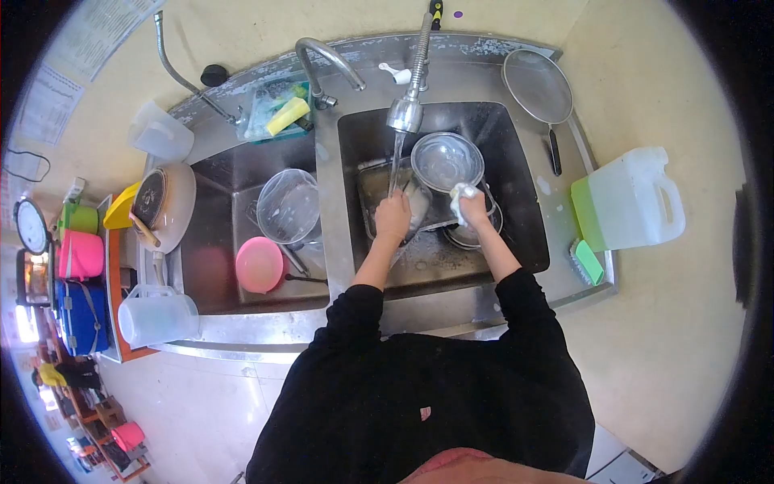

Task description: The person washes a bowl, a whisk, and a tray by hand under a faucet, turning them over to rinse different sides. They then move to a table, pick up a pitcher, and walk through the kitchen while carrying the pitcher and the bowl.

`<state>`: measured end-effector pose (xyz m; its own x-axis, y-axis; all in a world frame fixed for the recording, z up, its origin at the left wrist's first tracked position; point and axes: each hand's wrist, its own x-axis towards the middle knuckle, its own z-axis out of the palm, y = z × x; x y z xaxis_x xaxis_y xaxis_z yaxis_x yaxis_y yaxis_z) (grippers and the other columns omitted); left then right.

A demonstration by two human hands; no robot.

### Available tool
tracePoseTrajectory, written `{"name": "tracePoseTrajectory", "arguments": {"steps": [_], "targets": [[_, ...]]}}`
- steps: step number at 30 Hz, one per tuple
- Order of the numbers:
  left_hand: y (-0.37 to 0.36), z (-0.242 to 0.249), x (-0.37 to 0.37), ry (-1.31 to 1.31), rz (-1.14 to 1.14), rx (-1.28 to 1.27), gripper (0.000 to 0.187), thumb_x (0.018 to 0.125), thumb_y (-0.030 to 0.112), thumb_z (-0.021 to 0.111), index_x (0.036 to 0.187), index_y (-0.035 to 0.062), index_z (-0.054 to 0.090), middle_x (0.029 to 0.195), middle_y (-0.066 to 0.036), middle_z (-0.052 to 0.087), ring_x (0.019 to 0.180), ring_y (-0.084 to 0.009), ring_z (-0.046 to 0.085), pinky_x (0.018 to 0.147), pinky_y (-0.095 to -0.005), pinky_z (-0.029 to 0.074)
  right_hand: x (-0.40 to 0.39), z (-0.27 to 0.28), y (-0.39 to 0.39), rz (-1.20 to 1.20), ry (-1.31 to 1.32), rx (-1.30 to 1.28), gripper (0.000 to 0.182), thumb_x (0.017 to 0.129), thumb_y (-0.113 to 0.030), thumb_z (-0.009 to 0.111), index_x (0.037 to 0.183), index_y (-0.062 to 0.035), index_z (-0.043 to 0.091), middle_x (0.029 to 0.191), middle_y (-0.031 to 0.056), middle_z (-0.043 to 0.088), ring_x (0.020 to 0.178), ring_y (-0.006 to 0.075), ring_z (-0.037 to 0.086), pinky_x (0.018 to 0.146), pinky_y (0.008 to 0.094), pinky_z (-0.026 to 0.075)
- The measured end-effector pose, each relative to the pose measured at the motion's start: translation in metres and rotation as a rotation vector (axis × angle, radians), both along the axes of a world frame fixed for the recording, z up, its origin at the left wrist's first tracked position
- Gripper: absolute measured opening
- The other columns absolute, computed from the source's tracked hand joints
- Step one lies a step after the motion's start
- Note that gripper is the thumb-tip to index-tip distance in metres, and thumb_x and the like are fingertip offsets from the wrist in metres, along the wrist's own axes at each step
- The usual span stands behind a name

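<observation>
A double stainless-steel sink (528,242) is seen from above. In its right basin, at about 12 o'clock from the person, a rectangular metal tray (379,181) is held under a stream of water (394,165) falling from the spray faucet head (405,113). The tray's near edge is gripped by the left hand (393,218), fingers curled shut on it. A white cloth (461,198) is clenched in the right hand (476,210), just at 3 o'clock of the left hand. Directly at 12 o'clock of the right hand a round steel bowl (447,160) is seen, tilted, its rim close to the cloth; whether the two touch cannot be told. In the left basin, at 9 o'clock of the hands, a clear plastic container (289,206) and a pink bowl (260,264) are lying. A mesh strainer (538,87) is laid at 1 o'clock on the counter, and a white jug (633,200) is stood at 3 o'clock.
</observation>
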<state>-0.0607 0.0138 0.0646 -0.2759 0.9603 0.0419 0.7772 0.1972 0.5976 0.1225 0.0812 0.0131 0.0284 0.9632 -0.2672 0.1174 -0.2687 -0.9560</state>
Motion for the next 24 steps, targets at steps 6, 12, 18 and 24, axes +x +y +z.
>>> {"name": "tracePoseTrajectory", "arguments": {"steps": [6, 12, 18, 24], "targets": [[-0.017, 0.008, 0.037, -0.468, 0.291, 0.181, 0.029, 0.088, 0.022, 0.037, 0.087, -0.0041, 0.05, 0.078, -0.025, 0.056, 0.074, -0.0362, 0.055, 0.066, -0.0415, 0.042, -0.035, 0.024, -0.026, 0.035, -0.505, 0.299, 0.024, 0.063, -0.018, 0.061, 0.078, -0.0005, 0.061, 0.066, 0.016, 0.06, 0.061, 0.0289, 0.06, 0.057, 0.0362, 0.046], [-0.027, 0.0, 0.035, -1.114, 0.458, 0.147, 0.034, 0.09, 0.025, 0.037, 0.087, -0.0057, 0.05, 0.077, -0.011, 0.056, 0.071, -0.0164, 0.05, 0.064, -0.0313, 0.041, 0.021, -0.033, -0.049, -0.147, -0.454, 0.135, 0.031, 0.07, -0.023, 0.053, 0.093, -0.0006, 0.057, 0.093, 0.0189, 0.058, 0.092, 0.0307, 0.054, 0.078, 0.0381, 0.041], [-0.026, 0.0, 0.052, -1.169, 0.272, 0.1, 0.032, 0.09, 0.025, 0.037, 0.084, -0.0034, 0.051, 0.074, -0.007, 0.054, 0.068, -0.013, 0.048, 0.064, -0.0284, 0.04, 0.001, 0.046, -0.017, 0.248, -0.505, 0.257, 0.034, 0.066, -0.015, 0.056, 0.097, -0.0003, 0.057, 0.091, 0.0167, 0.06, 0.087, 0.0257, 0.057, 0.075, 0.0326, 0.042], [-0.028, 0.019, 0.061, -1.106, 0.189, 0.095, 0.032, 0.091, 0.025, 0.037, 0.083, -0.0027, 0.052, 0.076, -0.008, 0.056, 0.07, -0.0137, 0.048, 0.067, -0.0293, 0.039, 0.038, -0.028, -0.022, -0.041, -0.012, 0.231, 0.03, 0.065, -0.009, 0.056, 0.093, -0.0019, 0.061, 0.079, 0.0132, 0.062, 0.075, 0.0232, 0.059, 0.069, 0.0312, 0.045]]}}
